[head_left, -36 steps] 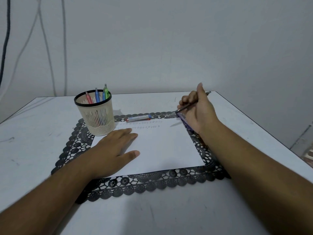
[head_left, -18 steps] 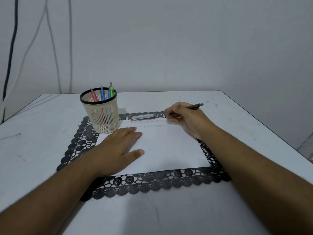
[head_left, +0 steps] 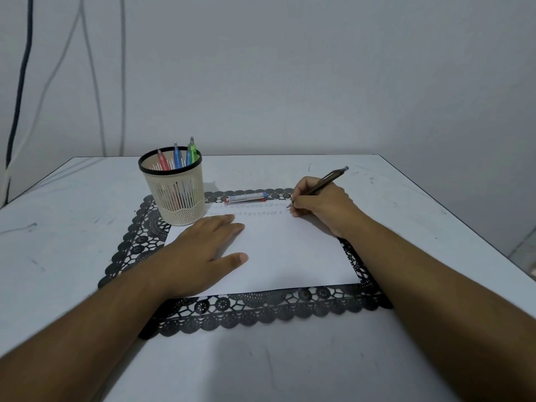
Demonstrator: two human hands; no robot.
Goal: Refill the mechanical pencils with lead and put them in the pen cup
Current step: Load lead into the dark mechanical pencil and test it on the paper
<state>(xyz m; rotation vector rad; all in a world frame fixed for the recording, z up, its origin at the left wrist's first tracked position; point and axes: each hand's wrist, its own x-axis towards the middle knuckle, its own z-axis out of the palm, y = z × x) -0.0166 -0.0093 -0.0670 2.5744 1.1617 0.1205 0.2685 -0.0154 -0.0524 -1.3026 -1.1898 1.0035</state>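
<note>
Head view shows the right hand (head_left: 322, 203) has come down from its raised pose at the far right corner of the lace mat (head_left: 261, 311) and now rests on the white paper (head_left: 284, 256), its fingers (head_left: 298, 198) pinching a dark mechanical pencil (head_left: 324, 181) in a writing grip. A second ago the pencil was held up off the sheet; now its tip meets the paper at the end of a faint row of marks, though the marks are too small to read. That looks like a test of the fresh lead, so this pencil seems nearly ready for the pen cup (head_left: 175, 190), which stands far left with three coloured pencils (head_left: 177, 156) in it. The lead case (head_left: 246, 197) lies just left of the pinching fingers, apart from them. The left hand (head_left: 200, 253) lies flat, fingers straight, pressing the paper.
</note>
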